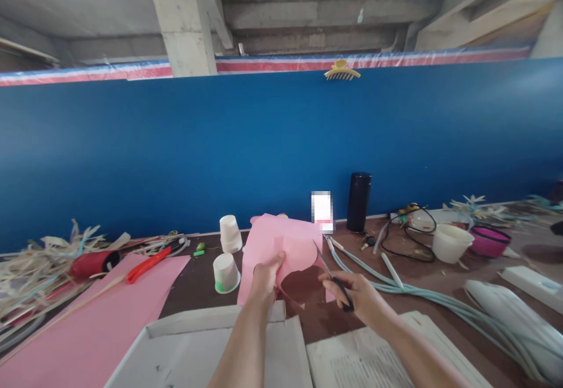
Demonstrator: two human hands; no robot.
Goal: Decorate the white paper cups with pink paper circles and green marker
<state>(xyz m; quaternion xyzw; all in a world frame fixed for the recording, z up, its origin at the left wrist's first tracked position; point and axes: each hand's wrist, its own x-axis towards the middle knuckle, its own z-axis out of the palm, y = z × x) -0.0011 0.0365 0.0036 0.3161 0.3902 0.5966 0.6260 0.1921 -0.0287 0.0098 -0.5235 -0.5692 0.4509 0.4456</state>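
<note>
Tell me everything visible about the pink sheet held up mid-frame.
The pink sheet looks like thin, matte paper, plain pink, with a rounded, lobed top edge and a curved bite cut out of its lower right side. It is held off the brown table, tilted toward the camera. The left hand pinches its lower edge, thumb on the front. The scissors in the right hand meet its right edge at the cut, blades open.

Pink paper sheet (281, 244): held raised, tilted slightly, curved cut-out seen along lower right edge. Black-handled metal scissors (329, 269): gripped at handles, thin blades angled up-left, laid against sheet's right edge.
</note>
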